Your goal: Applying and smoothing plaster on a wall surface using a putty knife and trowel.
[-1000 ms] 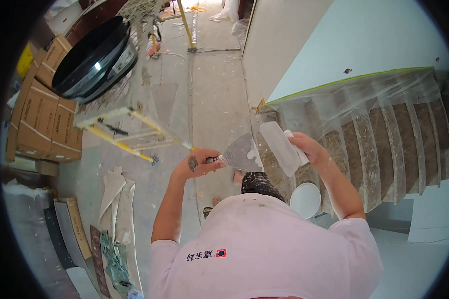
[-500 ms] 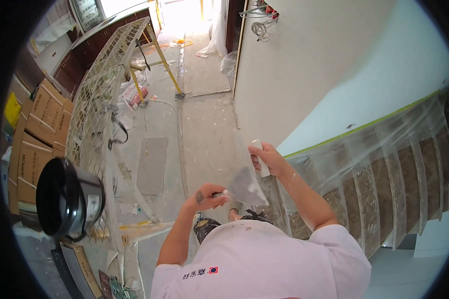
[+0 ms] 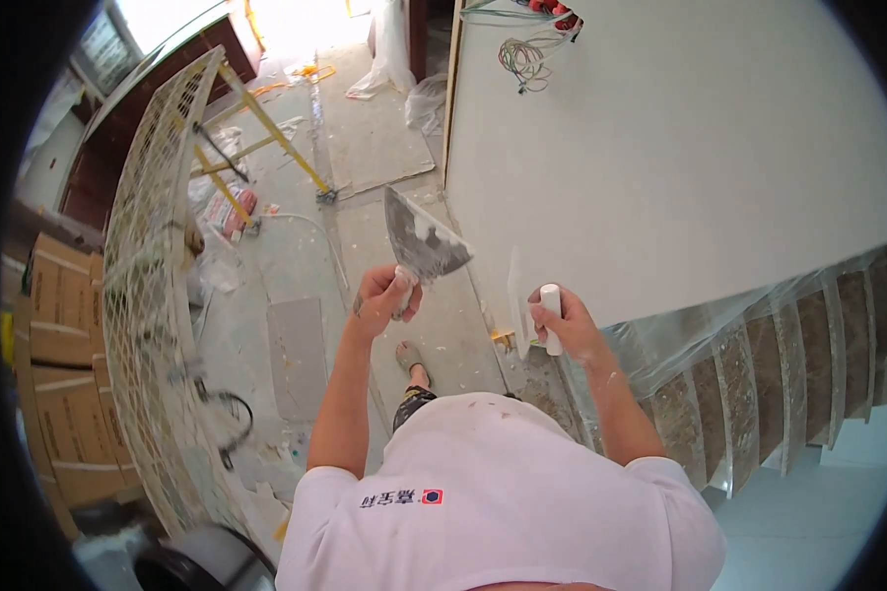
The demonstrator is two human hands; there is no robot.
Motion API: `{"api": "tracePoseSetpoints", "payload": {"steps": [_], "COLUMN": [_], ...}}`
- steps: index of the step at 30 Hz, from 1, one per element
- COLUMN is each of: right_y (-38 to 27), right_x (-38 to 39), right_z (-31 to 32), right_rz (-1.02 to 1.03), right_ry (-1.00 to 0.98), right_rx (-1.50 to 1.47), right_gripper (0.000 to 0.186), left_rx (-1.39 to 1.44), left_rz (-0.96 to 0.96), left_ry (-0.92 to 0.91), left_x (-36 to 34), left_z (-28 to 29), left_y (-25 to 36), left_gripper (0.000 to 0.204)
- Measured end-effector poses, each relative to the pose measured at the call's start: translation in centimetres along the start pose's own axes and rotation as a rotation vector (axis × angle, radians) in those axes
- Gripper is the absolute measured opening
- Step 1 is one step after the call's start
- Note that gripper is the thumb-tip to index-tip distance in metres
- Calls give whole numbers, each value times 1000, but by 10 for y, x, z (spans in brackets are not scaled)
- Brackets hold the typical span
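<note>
1. The left hand (image 3: 384, 295) is clamped on the handle of a wide putty knife (image 3: 419, 241), blade up and smeared with white filler
2. The right hand (image 3: 562, 320) is closed around the white handle of a second flat blade (image 3: 515, 305), held edge-on just beside the white wall (image 3: 680, 158)
3. A second ago the two tools met in front of the chest; now they are apart and lifted higher, so the loading looks finished and the wall is within reach
4. Plastic-covered stairs (image 3: 788, 345) lie to the right, a mesh scaffold (image 3: 148, 295) to the left
</note>
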State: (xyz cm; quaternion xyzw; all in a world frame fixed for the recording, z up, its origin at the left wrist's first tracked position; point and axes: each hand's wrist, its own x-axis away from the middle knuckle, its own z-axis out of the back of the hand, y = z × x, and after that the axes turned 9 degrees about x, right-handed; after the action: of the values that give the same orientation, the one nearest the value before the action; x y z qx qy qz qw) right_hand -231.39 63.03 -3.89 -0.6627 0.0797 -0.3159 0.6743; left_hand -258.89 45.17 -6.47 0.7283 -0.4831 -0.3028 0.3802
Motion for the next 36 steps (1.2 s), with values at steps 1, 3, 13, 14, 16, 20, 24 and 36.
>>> {"api": "tracePoseSetpoints", "payload": {"steps": [1,3,13,14,16,20,24,36], "right_y": [-3,-13,-89,-98,-119,-136,-176,-227], "right_x": [-11,-36,-132,-142,-153,-186,-221,-274], "right_z": [-7,-17,16,23,25,32,29,-69], "right_rz": [47,87,485,465,438,510,633,140], "right_ry": [53,131,545,512,486,482,397,1290], "right_rx": [-110,-226,-515,-522,-536,-453,-229,833], "right_gripper": [17,18,41,41,41,43,41,34], "left_rx": [5,27,-134,-217,-277,-266,-120,145], "left_rz": [13,47,286,317,367,466,568,963], "left_ry": [-18,-67,-545,-577,-635,-822,-995,-1431], "left_x": [-23,-69,-243,-260,-285,-337,-381,-537], "left_z": [12,30,87,92,94,98,91,149], "left_y": [6,12,72,78,99,122,102,118], "left_gripper": [33,32,29,37,37,34,33,39]}}
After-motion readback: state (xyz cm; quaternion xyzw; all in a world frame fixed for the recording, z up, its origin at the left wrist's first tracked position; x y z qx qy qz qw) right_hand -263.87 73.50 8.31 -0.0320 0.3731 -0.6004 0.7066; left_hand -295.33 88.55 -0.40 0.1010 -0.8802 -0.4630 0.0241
